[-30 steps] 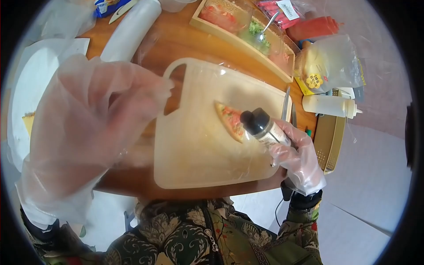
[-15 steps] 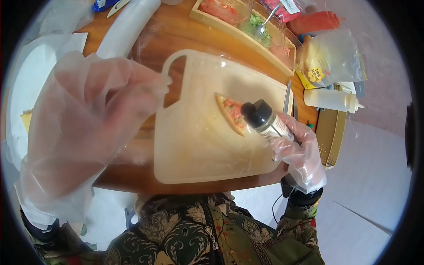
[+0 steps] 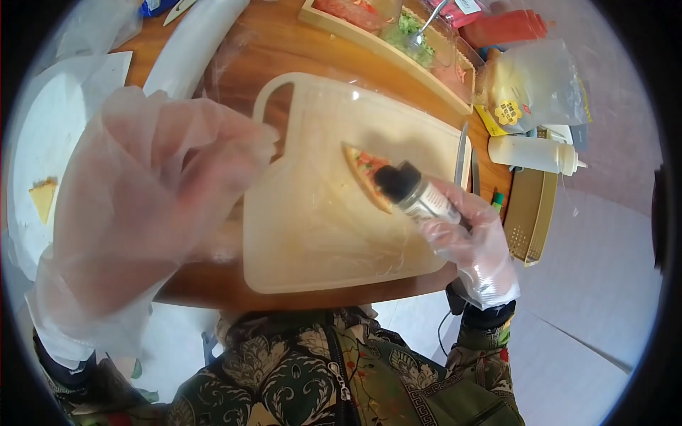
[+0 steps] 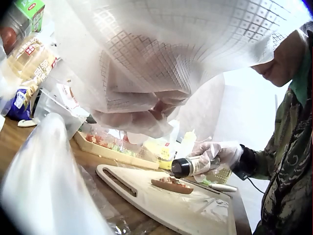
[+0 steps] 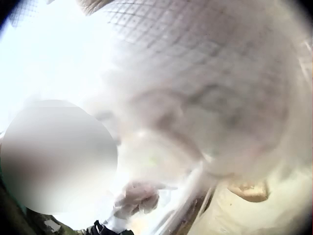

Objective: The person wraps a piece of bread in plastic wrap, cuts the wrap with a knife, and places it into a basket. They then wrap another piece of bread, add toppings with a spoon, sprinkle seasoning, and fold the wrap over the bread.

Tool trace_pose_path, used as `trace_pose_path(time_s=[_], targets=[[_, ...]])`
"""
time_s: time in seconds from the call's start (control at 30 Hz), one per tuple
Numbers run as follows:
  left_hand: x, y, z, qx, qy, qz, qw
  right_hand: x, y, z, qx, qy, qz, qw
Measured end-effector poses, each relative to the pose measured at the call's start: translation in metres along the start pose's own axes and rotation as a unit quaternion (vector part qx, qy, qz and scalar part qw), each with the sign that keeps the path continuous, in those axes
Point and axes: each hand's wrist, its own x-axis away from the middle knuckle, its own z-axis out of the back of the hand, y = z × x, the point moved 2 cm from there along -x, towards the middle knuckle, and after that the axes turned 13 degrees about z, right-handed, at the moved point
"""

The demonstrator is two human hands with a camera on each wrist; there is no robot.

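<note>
My right hand [image 3: 477, 231], in a clear plastic glove, grips a spice shaker [image 3: 430, 201] with a black cap and pale label. The shaker is tipped, its cap close over a small pizza slice [image 3: 364, 170] with red and green topping. The slice lies on a cream cutting board [image 3: 305, 241]. In the left wrist view, the shaker [image 4: 198, 165] leans cap-down beside the slice [image 4: 172, 186]. My gloved left hand [image 3: 167, 192] is raised left of the board, fingers loosely bent, holding nothing. Blurred glove plastic fills most of the right wrist view.
Behind the board stands a wooden tray [image 3: 376, 44] of chopped toppings with a spoon. A knife [image 3: 462, 153] lies along the board's right edge, near a squeeze bottle [image 3: 529, 154]. On the left are a white plastic roll [image 3: 195, 50] and a white plate [image 3: 35, 135] holding a yellow wedge.
The shaker has shifted slightly left, its cap now overlapping the slice in the head view. The left hand stays raised in about the same spot. The head view has tilted a little.
</note>
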Motion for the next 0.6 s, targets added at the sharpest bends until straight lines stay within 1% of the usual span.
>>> trace_pose_path(time_s=[0.07,0.13,0.17,0.2,0.27,0.33,0.4,0.43,0.47,0.5,0.6], targets=[[-0.001,-0.003,-0.001,0.014,-0.005,-0.005,1.000,-0.002,0.001,-0.001,0.020,-0.005,-0.006,1.000],[-0.001,-0.006,0.000,0.027,-0.013,-0.005,1.000,0.001,0.000,0.002,0.006,0.030,0.014,0.999],[-0.001,-0.005,0.001,0.009,-0.012,-0.014,1.000,0.001,-0.001,0.003,0.006,0.030,0.014,0.999],[-0.002,-0.005,0.002,-0.008,-0.011,-0.023,1.000,0.001,-0.003,0.003,0.015,0.020,0.008,1.000],[-0.001,-0.002,0.001,-0.018,-0.008,-0.015,1.000,0.000,0.000,0.003,0.026,0.009,0.002,1.000],[0.000,-0.005,0.001,-0.031,-0.010,-0.005,0.999,0.000,0.010,0.000,0.056,0.003,0.027,0.998],[-0.003,-0.009,0.000,-0.045,-0.007,-0.054,0.998,0.001,0.008,0.002,0.066,0.013,0.029,0.997],[-0.002,-0.009,0.001,-0.044,-0.008,-0.052,0.998,0.003,0.007,0.003,0.074,0.022,0.029,0.997],[-0.002,-0.006,0.001,-0.013,-0.024,-0.009,1.000,0.001,0.001,0.002,0.018,0.030,0.012,0.999],[-0.002,-0.005,0.000,0.018,-0.038,0.031,0.999,0.002,-0.002,0.001,0.018,0.032,0.011,0.999],[-0.001,-0.003,0.000,0.024,-0.032,0.030,0.999,0.003,-0.006,0.001,0.056,0.037,0.035,0.997]])
